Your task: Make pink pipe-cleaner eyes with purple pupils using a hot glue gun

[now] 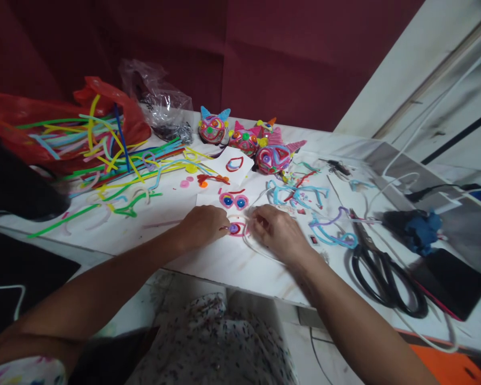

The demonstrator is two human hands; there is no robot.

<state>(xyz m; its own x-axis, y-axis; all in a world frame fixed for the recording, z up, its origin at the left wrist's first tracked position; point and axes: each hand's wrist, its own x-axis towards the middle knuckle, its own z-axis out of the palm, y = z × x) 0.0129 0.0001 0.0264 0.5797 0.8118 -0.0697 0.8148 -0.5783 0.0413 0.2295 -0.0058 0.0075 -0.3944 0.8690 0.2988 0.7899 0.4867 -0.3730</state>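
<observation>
My left hand (208, 223) rests on the table with its fingers curled together at the left edge of a small eye-like shape (235, 229) of coiled pipe cleaner, pink and red around a purple middle. What its fingertips pinch is hidden. Opposite, my right hand (278, 231) is closed on a white pipe cleaner (246, 233), which curves around the right side of that shape. Just beyond both hands lies a pair of pink rings with blue centres (234, 201), red strips above them, on white paper (203, 199).
Finished pipe-cleaner animal heads (212, 128) stand at the back. Loose coloured pipe cleaners (116, 160) spill from a red bag (136, 120) at left. To the right lie blue bent pipe cleaners (304, 195), black-handled scissors (385, 275), a black phone-like slab (452, 282) and white cables.
</observation>
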